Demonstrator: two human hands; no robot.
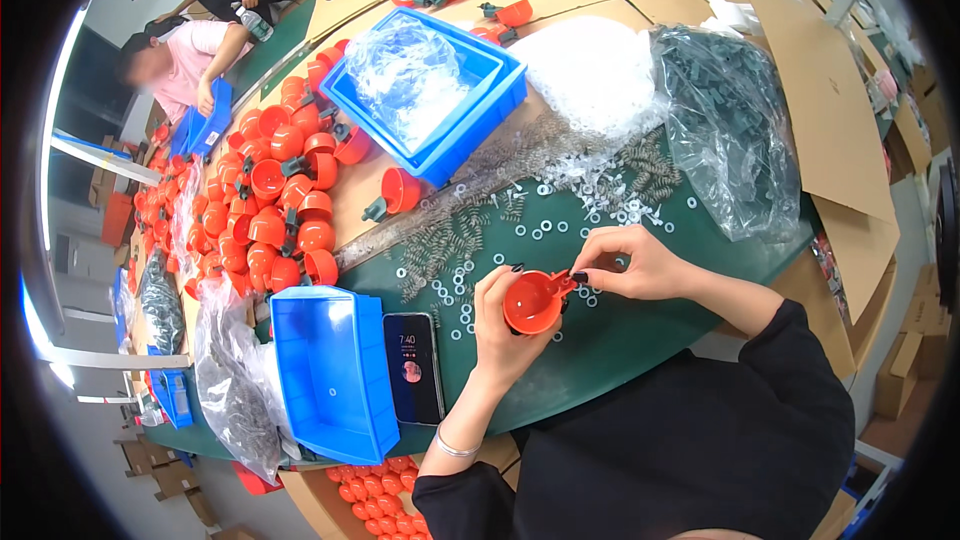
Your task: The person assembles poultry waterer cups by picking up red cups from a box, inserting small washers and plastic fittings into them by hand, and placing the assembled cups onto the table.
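Note:
A red plastic cup with a short side stem is in the grip of my left hand, its hollow facing up. My right hand pinches at the end of the stem; whatever small part lies between its fingertips is too small to make out. Beneath and around both hands, white washers are scattered on the green table. Metal springs lie just beyond my left hand. Small white plastic pieces form a heap farther off.
A blue bin and a phone are left of my hands. Red cups with dark fittings pile up farther left, by stacked blue bins. A clear bag of dark green parts sits far right. Two people work far left.

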